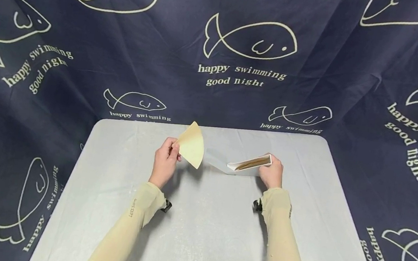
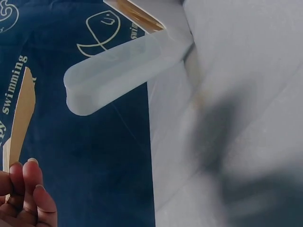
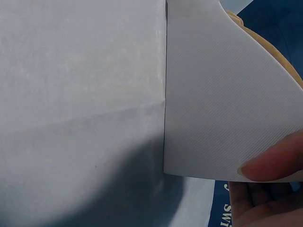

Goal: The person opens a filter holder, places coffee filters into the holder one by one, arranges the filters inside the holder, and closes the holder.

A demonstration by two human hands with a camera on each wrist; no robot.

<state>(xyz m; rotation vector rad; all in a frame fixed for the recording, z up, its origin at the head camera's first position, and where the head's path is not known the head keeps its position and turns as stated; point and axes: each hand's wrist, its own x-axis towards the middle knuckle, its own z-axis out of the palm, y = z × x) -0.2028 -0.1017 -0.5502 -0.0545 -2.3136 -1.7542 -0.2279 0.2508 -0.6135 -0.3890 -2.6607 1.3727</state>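
A pale tan coffee filter (image 1: 192, 146), fan-shaped and flat, is pinched between the thumb and fingers of my left hand (image 1: 164, 162). In the left wrist view that filter (image 2: 22, 113) is seen nearly edge-on. My right hand (image 1: 272, 174) grips the right end of a white filter box (image 3: 222, 104), thumb on its ribbed near face and fingers behind. Brown coffee filters (image 1: 254, 164) show inside the box's open top. A frosted, see-through lid (image 2: 111, 73) hangs open from the box's left end, reaching toward the filter in my left hand.
A light grey table (image 1: 211, 236) spreads under both hands. Dark blue cloth (image 1: 236, 103) printed with white fish and lettering hangs behind it and along both sides. Shadows of the arms fall on the tabletop.
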